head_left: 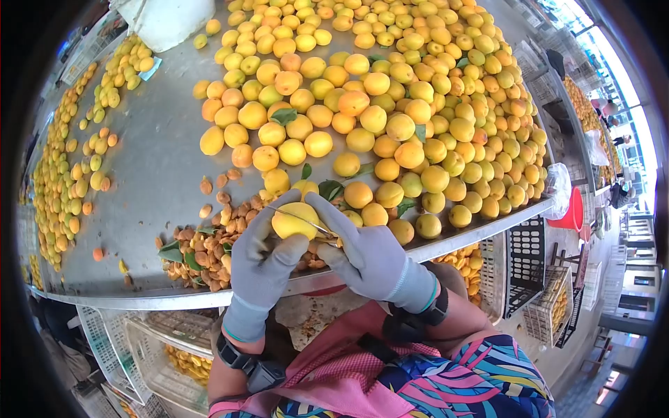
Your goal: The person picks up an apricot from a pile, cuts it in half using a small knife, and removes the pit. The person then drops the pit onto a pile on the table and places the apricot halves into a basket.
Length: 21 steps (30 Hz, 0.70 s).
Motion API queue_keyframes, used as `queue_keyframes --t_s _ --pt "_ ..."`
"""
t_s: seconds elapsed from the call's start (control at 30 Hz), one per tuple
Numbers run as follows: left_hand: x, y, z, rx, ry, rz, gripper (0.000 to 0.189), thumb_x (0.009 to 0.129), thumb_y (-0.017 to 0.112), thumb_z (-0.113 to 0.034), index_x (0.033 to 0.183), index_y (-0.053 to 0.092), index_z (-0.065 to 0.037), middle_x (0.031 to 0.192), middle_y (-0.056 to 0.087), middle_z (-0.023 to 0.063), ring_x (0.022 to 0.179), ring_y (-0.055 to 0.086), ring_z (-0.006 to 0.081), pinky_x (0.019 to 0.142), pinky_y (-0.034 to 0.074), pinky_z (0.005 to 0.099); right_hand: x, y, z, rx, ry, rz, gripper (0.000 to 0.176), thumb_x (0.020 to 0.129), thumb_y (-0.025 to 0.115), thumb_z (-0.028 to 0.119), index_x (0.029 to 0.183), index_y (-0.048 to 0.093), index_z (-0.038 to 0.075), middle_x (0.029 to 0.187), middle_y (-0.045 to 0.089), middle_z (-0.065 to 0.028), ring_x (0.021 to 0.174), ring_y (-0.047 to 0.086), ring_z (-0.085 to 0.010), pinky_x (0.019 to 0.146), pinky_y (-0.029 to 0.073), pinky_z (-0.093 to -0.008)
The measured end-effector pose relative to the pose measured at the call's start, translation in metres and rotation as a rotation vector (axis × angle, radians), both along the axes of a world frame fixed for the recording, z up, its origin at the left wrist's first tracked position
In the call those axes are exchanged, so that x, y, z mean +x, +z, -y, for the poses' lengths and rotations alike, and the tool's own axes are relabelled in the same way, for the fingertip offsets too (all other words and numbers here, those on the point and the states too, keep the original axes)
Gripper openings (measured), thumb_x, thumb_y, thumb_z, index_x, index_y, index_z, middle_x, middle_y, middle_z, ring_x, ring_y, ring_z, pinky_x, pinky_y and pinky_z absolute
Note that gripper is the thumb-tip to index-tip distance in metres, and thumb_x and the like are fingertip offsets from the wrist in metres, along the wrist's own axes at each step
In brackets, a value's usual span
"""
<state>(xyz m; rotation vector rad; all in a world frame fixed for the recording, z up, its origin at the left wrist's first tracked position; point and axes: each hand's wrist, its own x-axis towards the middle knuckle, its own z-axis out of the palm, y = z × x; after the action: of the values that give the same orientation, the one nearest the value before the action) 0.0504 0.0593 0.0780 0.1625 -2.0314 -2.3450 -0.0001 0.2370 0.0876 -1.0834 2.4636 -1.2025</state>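
A yellow apricot (293, 221) sits between the fingers and thumb of my gloved left hand (258, 268), over the table's near edge. My right hand (373, 254), in the same kind of grey glove, is closed round a small knife (323, 230). The thin blade lies across the apricot, its tip pointing towards my left fingers; most of the handle is hidden by the right hand. Just left of my hands, a heap of brown apricot pits (202, 254) lies on the metal table (164, 150). Whole apricots (401, 127) rest right beyond my fingertips.
More apricots (59, 167) line the table's left side. Crates stand below the edge, among them a black crate (524, 254) and a clear bin (178, 362) with cut fruit inside. A red bucket (571, 211) is at the right. A white container (164, 21) stands far back.
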Motion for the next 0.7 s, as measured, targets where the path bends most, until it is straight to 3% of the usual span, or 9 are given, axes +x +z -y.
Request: queue_keyframes --t_s 0.1,0.17,0.2,0.27,0.33,0.47,0.5,0.57,0.7 --pt "-0.001 -0.016 -0.009 0.322 0.046 -0.03 0.056 0.088 0.067 -0.024 0.133 0.046 0.002 0.116 0.06 0.0071 0.104 0.057 0.013 0.088 0.047 0.0257 0.002 -0.012 0.006 -0.049 -0.032 -0.048 0.071 0.087 0.059 0.02 0.145 0.022 0.0 0.059 0.056 -0.0127 0.051 0.058 -0.0301 0.047 0.044 -0.0391" --pt "0.006 -0.026 -0.014 0.682 0.067 0.104 0.055 0.089 0.066 -0.025 0.132 0.047 0.002 0.116 0.06 0.0077 0.106 0.057 0.0137 0.088 0.048 0.0261 0.001 -0.013 0.006 -0.069 -0.065 -0.072 0.071 0.087 0.059 0.02 0.145 0.022 0.001 0.059 0.057 -0.0127 0.051 0.058 -0.0299 0.047 0.044 -0.0392" --pt "0.006 -0.025 -0.012 0.685 0.066 0.104 0.055 0.089 0.066 -0.025 0.132 0.047 0.002 0.116 0.06 0.0077 0.106 0.057 0.0137 0.088 0.048 0.0261 0.0 -0.012 0.006 -0.098 -0.052 -0.068 0.071 0.087 0.059 0.02 0.145 0.023 0.002 0.059 0.057 -0.0125 0.051 0.058 -0.0298 0.046 0.044 -0.0393" --pt "0.006 -0.019 -0.002 0.324 -0.01 0.067 0.054 0.089 0.066 -0.027 0.131 0.048 0.002 0.118 0.059 0.0084 0.107 0.056 0.0141 0.09 0.047 0.0272 -0.005 -0.005 0.003 -0.127 -0.036 -0.061 0.071 0.087 0.059 0.021 0.145 0.023 0.002 0.06 0.057 -0.0123 0.05 0.058 -0.0297 0.046 0.044 -0.0394" --pt "0.0 -0.008 0.001 0.197 -0.016 0.036 0.055 0.088 0.067 -0.027 0.131 0.048 0.002 0.119 0.059 0.0086 0.107 0.056 0.0143 0.091 0.046 0.0276 -0.008 0.007 -0.002 0.068 0.038 0.078 0.071 0.087 0.059 0.021 0.146 0.023 0.004 0.062 0.058 -0.0122 0.051 0.058 -0.0293 0.045 0.043 -0.0393" --pt "-0.006 -0.011 0.01 -0.094 -0.054 -0.037 0.059 0.088 0.068 -0.026 0.133 0.044 0.004 0.121 0.057 0.0088 0.107 0.056 0.0146 0.092 0.045 0.028 -0.009 -0.008 0.0 0.061 0.041 0.02 0.072 0.087 0.06 0.021 0.146 0.023 0.005 0.062 0.058 -0.0123 0.051 0.058 -0.029 0.045 0.043 -0.0391" --pt "-0.006 -0.009 0.008 -0.094 -0.054 -0.037 0.059 0.088 0.068 -0.026 0.133 0.044 0.004 0.121 0.057 0.0088 0.107 0.056 0.0146 0.092 0.045 0.028 -0.009 -0.011 0.003 0.031 0.025 -0.003 0.072 0.086 0.06 0.021 0.146 0.023 0.005 0.062 0.058 -0.0122 0.051 0.058 -0.0289 0.045 0.043 -0.039" --pt "-0.006 -0.004 0.0 0.236 -0.005 -0.053 0.06 0.087 0.068 -0.02 0.135 0.042 0.005 0.124 0.055 0.0095 0.109 0.055 0.015 0.094 0.044 0.0291 -0.007 -0.012 0.005 0.004 0.01 -0.025 0.073 0.086 0.06 0.021 0.146 0.022 0.005 0.063 0.058 -0.0122 0.051 0.058 -0.0288 0.045 0.043 -0.0388" --pt "-0.004 -0.006 0.001 0.249 0.031 -0.038 0.06 0.087 0.068 -0.018 0.135 0.041 0.005 0.126 0.054 0.0098 0.111 0.053 0.0152 0.097 0.043 0.0294 -0.007 -0.001 0.006 0.012 0.03 0.021 0.067 0.088 0.059 0.017 0.144 0.027 -0.001 0.075 0.064 -0.017 0.061 0.063 -0.0333 0.055 0.048 -0.0362"
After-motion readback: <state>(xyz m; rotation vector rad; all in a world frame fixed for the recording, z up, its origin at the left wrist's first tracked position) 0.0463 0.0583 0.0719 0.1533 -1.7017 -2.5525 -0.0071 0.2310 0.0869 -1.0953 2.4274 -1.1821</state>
